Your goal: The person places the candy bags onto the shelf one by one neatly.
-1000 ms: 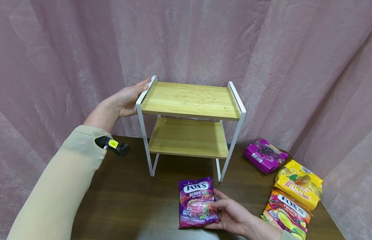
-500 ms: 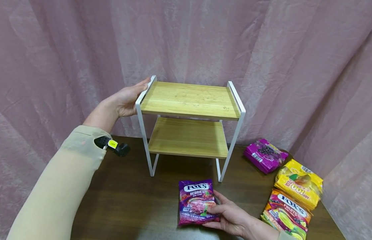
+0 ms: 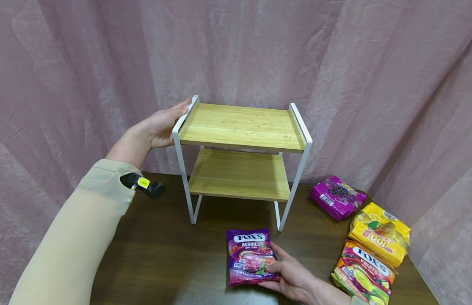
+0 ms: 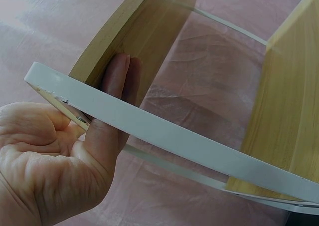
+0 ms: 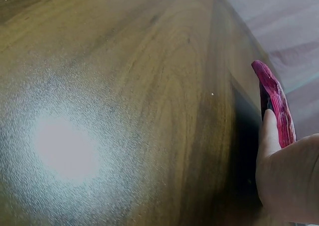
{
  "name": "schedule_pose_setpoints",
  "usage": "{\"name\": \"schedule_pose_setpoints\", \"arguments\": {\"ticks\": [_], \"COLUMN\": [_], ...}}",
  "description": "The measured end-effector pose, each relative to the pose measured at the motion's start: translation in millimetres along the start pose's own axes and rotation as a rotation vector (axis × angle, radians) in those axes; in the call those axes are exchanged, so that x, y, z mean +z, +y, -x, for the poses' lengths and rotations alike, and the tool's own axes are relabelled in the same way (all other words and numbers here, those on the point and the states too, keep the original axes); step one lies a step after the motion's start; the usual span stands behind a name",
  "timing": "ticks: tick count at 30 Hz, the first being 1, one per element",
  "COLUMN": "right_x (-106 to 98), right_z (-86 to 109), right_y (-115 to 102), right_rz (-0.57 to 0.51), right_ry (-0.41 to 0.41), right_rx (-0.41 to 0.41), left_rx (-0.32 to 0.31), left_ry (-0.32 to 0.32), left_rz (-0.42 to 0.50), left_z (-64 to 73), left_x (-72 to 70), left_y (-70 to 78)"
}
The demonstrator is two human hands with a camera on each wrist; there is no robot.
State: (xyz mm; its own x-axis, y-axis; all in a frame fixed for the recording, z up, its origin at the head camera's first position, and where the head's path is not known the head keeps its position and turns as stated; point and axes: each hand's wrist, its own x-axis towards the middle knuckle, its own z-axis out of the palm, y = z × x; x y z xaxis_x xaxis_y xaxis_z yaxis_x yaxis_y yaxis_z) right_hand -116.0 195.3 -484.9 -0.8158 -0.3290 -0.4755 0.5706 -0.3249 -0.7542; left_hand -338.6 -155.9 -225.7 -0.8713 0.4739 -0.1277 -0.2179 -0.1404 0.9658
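- Purple Berries bag (image 3: 251,257): in front of the rack (image 3: 301,163), apart from both shelves; it seems tilted up off the table (image 3: 159,250).
- Right hand (image 3: 293,275): pinching the bag's right edge, thumb across its face.
- Left hand (image 3: 165,125): gripping the rack's left side, fingers curled beneath the upper shelf (image 3: 243,125).
- Done, I judge: both grips look secure.
- Left: neither hold is yet released; grape bag (image 3: 338,198), yellow bag (image 3: 380,234) and Fruits bag (image 3: 365,271) lie untouched at right.
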Motion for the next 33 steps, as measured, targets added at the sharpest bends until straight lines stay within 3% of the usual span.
{"name": "schedule_pose_setpoints", "arguments": {"ticks": [20,33], "right_x": [-2,5], "right_z": [4.2,18.1], "right_y": [11,3], "right_rz": [-0.031,-0.073], "right_ry": [-0.023,-0.044], "right_rx": [-0.061,-0.064], "left_rx": [0.001,0.001], "left_ry": [-0.007,0.001], "left_rz": [0.024,0.011], "left_z": [-2.2,-2.9], "left_x": [1.5,0.5], "left_y": [-0.2,1.3]}}
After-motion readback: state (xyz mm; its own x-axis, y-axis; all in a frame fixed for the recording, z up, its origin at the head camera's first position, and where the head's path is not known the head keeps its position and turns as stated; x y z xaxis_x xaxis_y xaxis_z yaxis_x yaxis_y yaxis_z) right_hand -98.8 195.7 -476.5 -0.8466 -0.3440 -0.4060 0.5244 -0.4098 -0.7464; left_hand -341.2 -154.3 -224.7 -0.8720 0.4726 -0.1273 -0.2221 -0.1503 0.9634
